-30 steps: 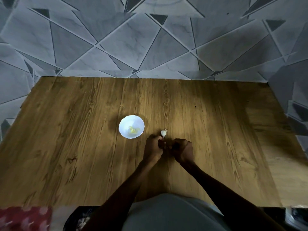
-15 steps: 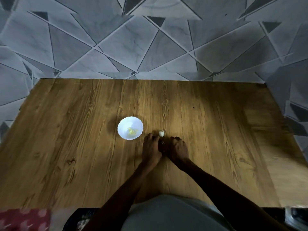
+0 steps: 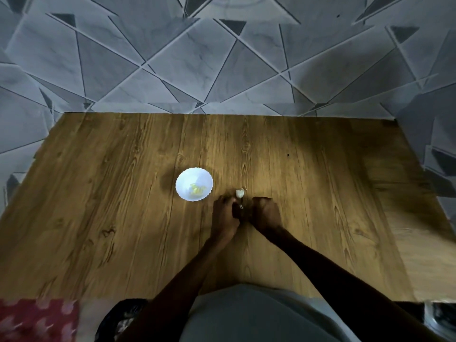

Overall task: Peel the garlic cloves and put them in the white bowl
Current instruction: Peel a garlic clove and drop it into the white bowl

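both grips are closed. the left hand (image 3: pixel 225 214) and the right hand (image 3: pixel 266 213) sit knuckles-up, fingers curled under, and their tips meet on something small pinched between them. only a pale sliver shows in the gap. i take it for a garlic clove (image 3: pixel 240 206) with its skin coming off, though most of it is hidden by the fingers. the hands are low, on or just above the surface (image 3: pixel 123 193); which, i cannot tell. they are side by side and nearly touching, with the forearms running back toward the person's lap in a narrow v.

just beyond the fingertips a whitish garlic piece (image 3: pixel 239 193) lies on the wood. it is very near the left hand, but i cannot make out whether they touch. the white bowl (image 3: pixel 186 176) stands to the left of that, near the left hand but apart from it, with a few yellowish peeled cloves (image 3: pixel 197 189) in its bottom.

so the step looks to be peeling, partway through the job: some cloves are in the bowl, one is in the fingers, and at least one piece is waiting. the next move probably calls for stripping the last of the skin, then a short carry leftward to drop the clove in the bowl without nudging it.
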Action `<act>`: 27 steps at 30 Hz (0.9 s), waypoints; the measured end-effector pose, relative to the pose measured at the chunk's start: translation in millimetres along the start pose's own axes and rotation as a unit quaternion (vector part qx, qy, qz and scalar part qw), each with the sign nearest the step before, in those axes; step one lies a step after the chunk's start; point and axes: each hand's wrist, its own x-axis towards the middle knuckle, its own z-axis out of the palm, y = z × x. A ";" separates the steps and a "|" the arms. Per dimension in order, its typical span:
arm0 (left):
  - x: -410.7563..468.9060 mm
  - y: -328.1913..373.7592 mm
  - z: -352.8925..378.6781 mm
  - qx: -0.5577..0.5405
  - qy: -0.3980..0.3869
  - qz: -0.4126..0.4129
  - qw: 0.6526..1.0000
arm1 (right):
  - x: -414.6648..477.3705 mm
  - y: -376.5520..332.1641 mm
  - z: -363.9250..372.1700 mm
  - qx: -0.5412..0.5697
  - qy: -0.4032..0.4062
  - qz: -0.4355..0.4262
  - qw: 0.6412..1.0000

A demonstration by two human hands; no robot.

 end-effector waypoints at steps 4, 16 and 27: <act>-5.5 1.0 -2.7 -0.153 -0.040 -0.052 0.986 | -7.8 5.2 -15.0 0.364 -0.026 0.173 0.915; -7.1 12.2 -12.5 -0.446 -0.115 -0.366 0.809 | -28.5 -13.8 -16.8 0.293 0.043 0.004 0.955; -22.6 14.1 -12.2 -0.514 -0.115 -0.357 0.772 | -32.4 -6.5 -23.1 0.292 0.019 0.003 0.956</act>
